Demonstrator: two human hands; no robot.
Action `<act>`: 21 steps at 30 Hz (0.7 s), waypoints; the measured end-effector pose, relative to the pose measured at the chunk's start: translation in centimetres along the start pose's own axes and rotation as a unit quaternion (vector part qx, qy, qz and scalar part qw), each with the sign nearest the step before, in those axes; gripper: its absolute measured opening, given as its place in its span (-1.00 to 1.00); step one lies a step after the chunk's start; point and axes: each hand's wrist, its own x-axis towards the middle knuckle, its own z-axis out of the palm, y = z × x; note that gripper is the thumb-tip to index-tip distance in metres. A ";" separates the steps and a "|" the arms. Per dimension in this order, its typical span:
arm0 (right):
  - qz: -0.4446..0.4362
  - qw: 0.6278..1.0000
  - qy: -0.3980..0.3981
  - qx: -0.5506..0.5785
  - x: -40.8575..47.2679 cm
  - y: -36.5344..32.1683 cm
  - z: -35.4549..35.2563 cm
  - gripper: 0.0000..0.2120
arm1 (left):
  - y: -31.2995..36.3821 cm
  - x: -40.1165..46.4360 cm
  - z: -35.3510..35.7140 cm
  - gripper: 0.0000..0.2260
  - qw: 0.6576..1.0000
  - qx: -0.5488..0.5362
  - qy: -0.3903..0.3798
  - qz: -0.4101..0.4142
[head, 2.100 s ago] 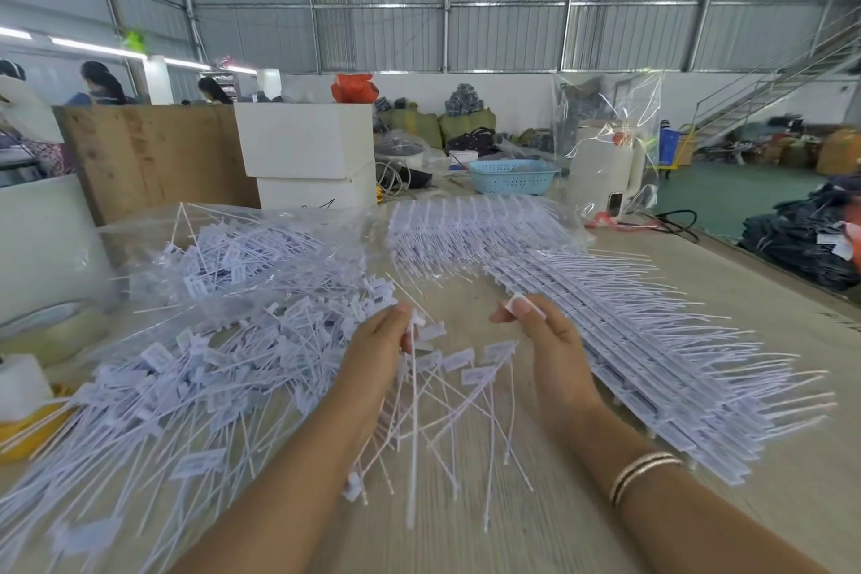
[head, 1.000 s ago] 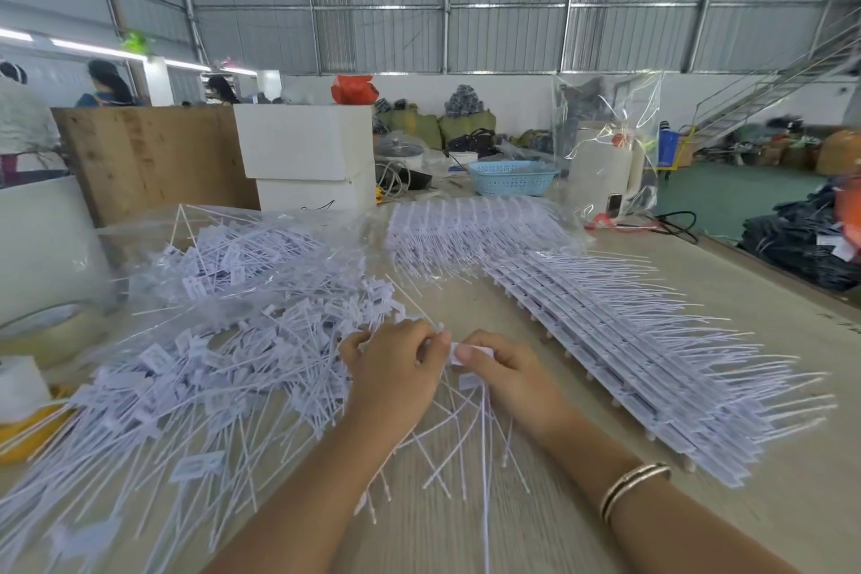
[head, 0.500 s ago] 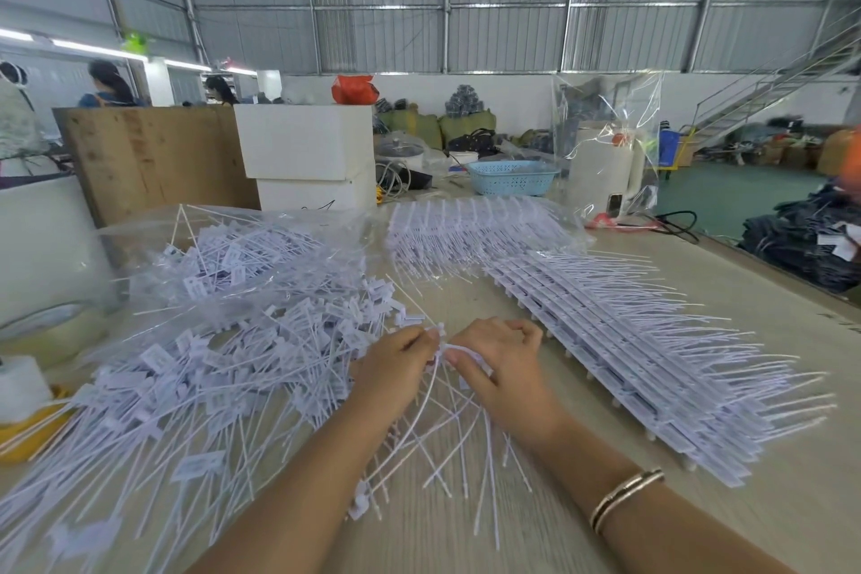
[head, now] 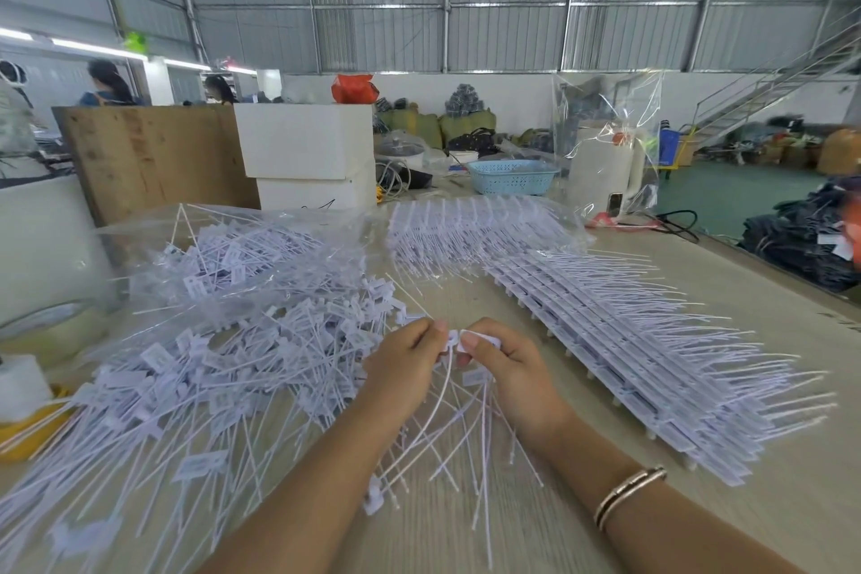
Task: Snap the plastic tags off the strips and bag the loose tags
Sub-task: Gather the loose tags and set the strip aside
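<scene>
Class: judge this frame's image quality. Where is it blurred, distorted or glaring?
Head view: wide-angle lens bows the roof beams and staircase; loose tags smear toward the lower left corner; glare glints on the clear bag; both hands' grip, left hand, right hand, stays fairly sharp.

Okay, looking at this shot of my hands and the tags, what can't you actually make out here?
- Head view: the strip pinched between left hand and right hand; curled fingers hide the snap point.
- Print on the loose tags: too small and blurred.
- Bag opening: clear film under the pile hides it.
- Stacked strips: overlap prevents counting.
</scene>
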 end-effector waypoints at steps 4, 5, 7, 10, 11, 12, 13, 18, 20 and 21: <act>0.036 0.997 -0.035 0.064 0.1 0.2 -0.2 -0.77 | -0.2 -0.1 0.1 -0.71 1.000 -0.019 -0.009 -0.001; 0.045 0.995 -0.042 0.075 0.2 0.2 -0.3 -0.78 | -0.2 -0.1 0.1 -0.70 1.000 -0.026 -0.016 -0.001; 0.056 0.992 -0.050 0.099 0.3 0.3 -0.5 -0.78 | 0.0 -0.1 0.1 -0.67 0.999 -0.034 -0.027 0.006; 0.054 0.987 -0.073 0.129 0.3 0.5 -0.6 -0.75 | 0.1 -0.2 0.1 -0.65 0.998 -0.048 -0.046 0.019; 0.054 0.986 -0.082 0.132 0.3 0.5 -0.6 -0.75 | 0.1 -0.3 0.2 -0.64 0.997 -0.052 -0.052 0.020; 0.053 0.985 -0.085 0.140 0.3 0.4 -0.6 -0.76 | 0.1 -0.3 0.3 -0.64 0.997 -0.052 -0.055 0.017; 0.060 0.982 -0.075 0.162 0.4 0.4 -0.7 -0.79 | 0.3 -0.4 0.2 -0.64 0.997 -0.054 -0.051 0.004; 0.101 0.969 0.139 0.176 1.1 1.0 -3.8 -0.69 | 0.3 0.3 -1.9 -0.56 0.989 -0.129 0.040 -0.054; 0.098 0.985 0.138 0.035 1.0 1.3 -3.8 -0.66 | 0.0 0.7 -2.3 -0.61 0.984 -0.149 0.081 -0.051; 0.112 0.986 0.126 -0.020 1.0 1.5 -3.4 -0.69 | 0.0 0.8 -2.3 -0.63 0.983 -0.151 0.089 -0.048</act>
